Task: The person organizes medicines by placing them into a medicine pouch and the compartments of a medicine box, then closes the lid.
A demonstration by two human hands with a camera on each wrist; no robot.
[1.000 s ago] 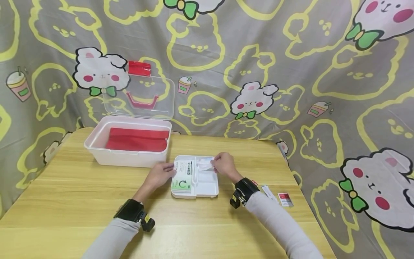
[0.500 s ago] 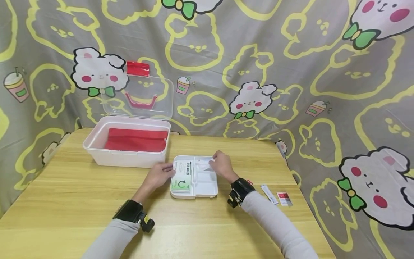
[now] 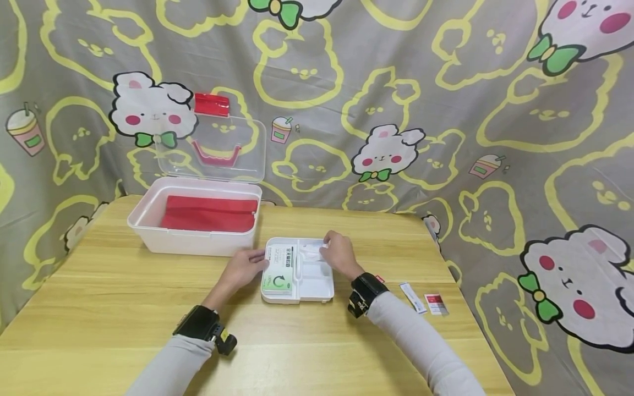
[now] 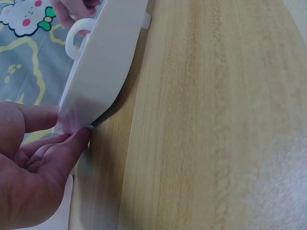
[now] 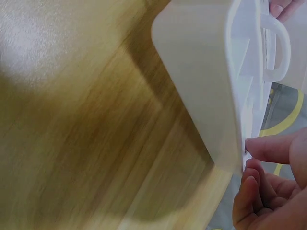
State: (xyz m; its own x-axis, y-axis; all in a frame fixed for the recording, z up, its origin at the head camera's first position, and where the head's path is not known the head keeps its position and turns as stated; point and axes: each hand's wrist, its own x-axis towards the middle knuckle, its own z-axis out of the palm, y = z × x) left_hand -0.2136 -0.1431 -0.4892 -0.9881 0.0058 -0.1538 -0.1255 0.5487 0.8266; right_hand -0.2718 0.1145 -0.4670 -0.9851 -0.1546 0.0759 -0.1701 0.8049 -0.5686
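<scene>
A white divided tray [image 3: 317, 288] with a raised middle handle [image 5: 284, 52] sits on the table. In its left compartment lies a white and green box [image 3: 278, 269] with printed text. My left hand [image 3: 244, 270] grips the tray's left side, thumb at the rim and fingers low on the outer wall in the left wrist view. At the far right corner, my right hand [image 3: 340, 254] pinches the edge of a small clear-and-white packet [image 3: 310, 253] in the upper right compartment. Its thumb is at the rim in the right wrist view, other fingers curled beside it.
Behind and left stands a white plastic bin [image 3: 198, 242] with its clear lid [image 3: 247, 148] raised and a red pouch [image 3: 210, 213] inside. To the right lie a narrow white packet [image 3: 413, 298] and a red-and-white sachet [image 3: 436, 304]. A patterned curtain [image 3: 317, 55] hangs behind the table.
The right hand has shifted slightly left and the packet in its fingers now lies flatter in the compartment. The left hand has kept its place on the tray.
</scene>
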